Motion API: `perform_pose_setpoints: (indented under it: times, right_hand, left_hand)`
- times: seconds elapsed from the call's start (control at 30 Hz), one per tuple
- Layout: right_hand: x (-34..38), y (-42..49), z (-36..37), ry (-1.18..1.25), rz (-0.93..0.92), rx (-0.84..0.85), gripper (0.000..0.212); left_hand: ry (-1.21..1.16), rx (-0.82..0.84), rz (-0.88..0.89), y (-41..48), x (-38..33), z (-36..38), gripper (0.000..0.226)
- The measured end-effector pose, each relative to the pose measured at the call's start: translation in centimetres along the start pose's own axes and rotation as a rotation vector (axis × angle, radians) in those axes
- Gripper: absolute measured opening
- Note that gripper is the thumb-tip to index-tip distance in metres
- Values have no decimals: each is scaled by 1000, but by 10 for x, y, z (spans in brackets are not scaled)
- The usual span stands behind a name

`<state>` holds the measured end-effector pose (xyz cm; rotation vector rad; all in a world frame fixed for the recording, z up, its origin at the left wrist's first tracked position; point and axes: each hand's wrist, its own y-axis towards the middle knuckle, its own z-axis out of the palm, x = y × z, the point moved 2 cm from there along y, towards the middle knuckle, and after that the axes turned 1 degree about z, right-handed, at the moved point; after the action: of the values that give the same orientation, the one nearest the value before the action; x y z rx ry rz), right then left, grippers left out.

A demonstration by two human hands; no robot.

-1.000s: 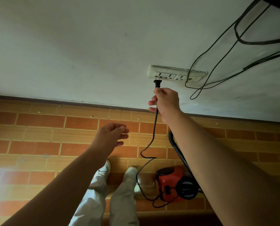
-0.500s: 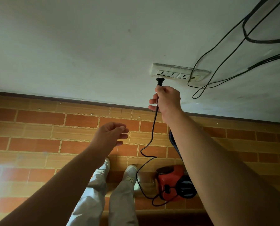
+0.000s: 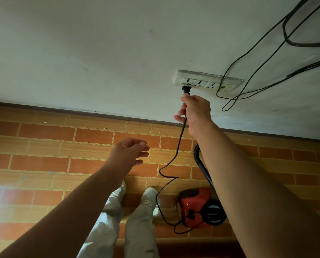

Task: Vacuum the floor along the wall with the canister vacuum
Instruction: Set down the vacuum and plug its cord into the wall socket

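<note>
A red canister vacuum with a black wheel stands on the tiled floor to the right of my shoes. Its dark hose rises behind my right forearm. The thin black power cord runs from the vacuum up to my right hand, which grips it just below the black plug. The plug sits at the leftmost socket of a white outlet strip on the wall. My left hand hovers over the floor with loosely curled fingers, holding nothing.
Several black cables hang down the white wall at the right, one looping by the outlet strip. A dark baseboard joins the wall to the orange tiled floor, where small crumbs lie along the edge.
My right hand has lifted the plug the last bit up to the leftmost socket. The left hand has barely moved.
</note>
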<state>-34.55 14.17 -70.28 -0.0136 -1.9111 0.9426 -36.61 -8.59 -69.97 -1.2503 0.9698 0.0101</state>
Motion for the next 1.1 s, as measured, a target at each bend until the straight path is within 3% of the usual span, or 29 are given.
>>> perform_pose_setpoints:
  times: [0.67,0.97,1.1]
  right_hand:
    - [5,7,3,94,4,-14,24]
    - [10,12,5,159,50,31,27]
    - [10,13,0,79,62,107,25]
  left_hand:
    - [25,-6,-8,12,3,-2,16]
    - [41,7,-6,11,6,3,16]
    - [73,14,-7,5,8,7,15]
